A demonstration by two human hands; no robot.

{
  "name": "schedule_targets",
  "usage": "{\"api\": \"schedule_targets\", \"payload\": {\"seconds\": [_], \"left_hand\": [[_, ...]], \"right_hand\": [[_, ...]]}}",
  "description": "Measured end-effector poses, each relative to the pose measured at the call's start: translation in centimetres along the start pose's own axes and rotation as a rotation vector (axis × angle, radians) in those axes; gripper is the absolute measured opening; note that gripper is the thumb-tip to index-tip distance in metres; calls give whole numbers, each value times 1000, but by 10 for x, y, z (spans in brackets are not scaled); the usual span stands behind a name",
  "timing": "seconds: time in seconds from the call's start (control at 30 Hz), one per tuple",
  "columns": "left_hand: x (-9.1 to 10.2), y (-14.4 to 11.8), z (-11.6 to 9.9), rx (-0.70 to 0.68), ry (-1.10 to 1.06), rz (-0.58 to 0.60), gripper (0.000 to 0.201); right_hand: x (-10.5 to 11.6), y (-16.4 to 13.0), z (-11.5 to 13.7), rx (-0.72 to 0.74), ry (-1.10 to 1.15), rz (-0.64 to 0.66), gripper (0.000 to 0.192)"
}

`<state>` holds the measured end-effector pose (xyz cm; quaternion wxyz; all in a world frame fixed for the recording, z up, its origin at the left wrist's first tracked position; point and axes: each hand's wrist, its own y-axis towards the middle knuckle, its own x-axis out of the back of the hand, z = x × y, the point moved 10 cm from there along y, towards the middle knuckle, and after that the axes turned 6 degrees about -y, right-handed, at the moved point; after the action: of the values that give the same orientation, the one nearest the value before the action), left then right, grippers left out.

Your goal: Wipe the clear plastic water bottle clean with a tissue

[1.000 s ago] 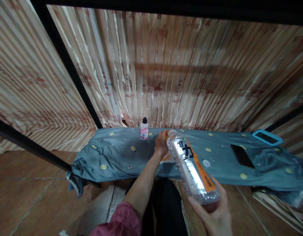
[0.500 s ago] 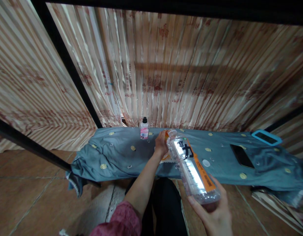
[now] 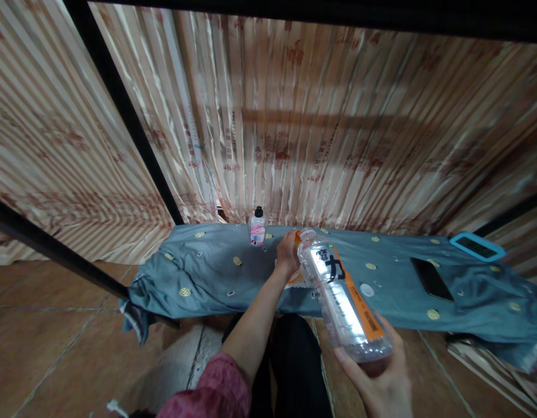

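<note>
My right hand (image 3: 379, 371) is wrapped around the base of a large clear plastic bottle (image 3: 338, 290) with an orange and silver label. The bottle is tilted, its uncapped mouth up and to the left. Beside that mouth, my left hand (image 3: 288, 253) is closed around something orange (image 3: 298, 237), mostly hidden by the fingers and the bottle. Below this hand, an orange and white piece (image 3: 295, 280) shows partly behind the bottle. Lying on the cloth to the right is a white round cap (image 3: 367, 289). A small bottle (image 3: 258, 227) with a pink label and black top stands left of my left hand.
A teal patterned cloth (image 3: 207, 278) covers the low bench. On its right side lie a dark phone (image 3: 431, 278) and a blue-rimmed device (image 3: 477, 247). Striped curtains (image 3: 277, 116) hang behind, and dark metal posts (image 3: 124, 116) frame the left.
Both hands and the large bottle keep nearly the same pose. The whole view has shifted very slightly; nothing has been taken hold of or let go.
</note>
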<state>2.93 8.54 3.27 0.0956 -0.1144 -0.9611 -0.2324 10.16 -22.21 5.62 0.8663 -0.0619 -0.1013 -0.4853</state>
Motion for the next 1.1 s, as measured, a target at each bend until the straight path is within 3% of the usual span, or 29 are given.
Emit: {"api": "schedule_targets", "payload": {"seconds": [0.53, 1.1], "left_hand": [[-1, 1, 9, 39, -130, -67, 27], [-2, 1, 10, 66, -104, -61, 25]], "right_hand": [[2, 3, -5, 27, -16, -6, 110], [3, 2, 1, 29, -42, -5, 112]]}}
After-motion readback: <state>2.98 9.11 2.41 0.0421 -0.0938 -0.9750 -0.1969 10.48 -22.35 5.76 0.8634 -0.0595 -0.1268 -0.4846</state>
